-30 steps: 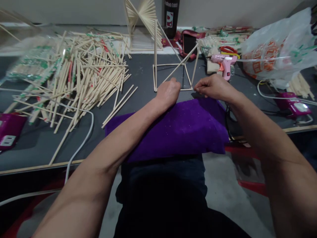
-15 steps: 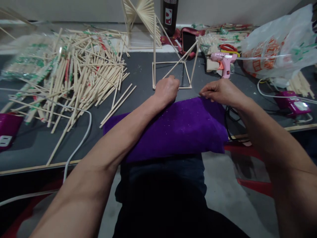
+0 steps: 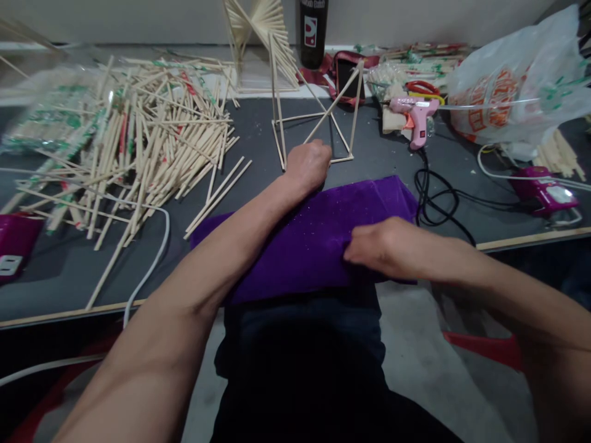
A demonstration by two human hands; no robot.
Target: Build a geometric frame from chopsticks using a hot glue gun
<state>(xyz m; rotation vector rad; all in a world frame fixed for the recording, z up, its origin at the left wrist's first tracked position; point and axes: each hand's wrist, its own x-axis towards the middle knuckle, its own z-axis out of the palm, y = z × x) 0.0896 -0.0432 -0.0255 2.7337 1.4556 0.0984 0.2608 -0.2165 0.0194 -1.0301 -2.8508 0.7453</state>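
My left hand (image 3: 308, 165) is closed at the near side of an open frame of chopsticks (image 3: 318, 127), where a slanting stick runs into the fist. The frame is made of thin pale sticks joined at the corners, with uprights and a slanted piece. Under my left forearm a purple cloth (image 3: 305, 246), dotted with pale specks, lies over the table edge and my lap. My right hand (image 3: 376, 246) is on the right part of this cloth, its fingers pressed together and pinching the fabric, which creases there. The fingertips are partly hidden.
A heap of loose chopsticks (image 3: 157, 135) covers the left of the table (image 3: 60, 277). At the back stand a twisted stick model (image 3: 263, 37) and a dark bottle (image 3: 312, 34). A pink glue gun (image 3: 418, 117), its black cord (image 3: 443, 184) and a plastic bag (image 3: 512, 86) lie right.
My right hand has come from the cloth's far edge down and left onto its middle. The chopstick frame has tilted and shifted slightly left, with my left hand still closed at it.
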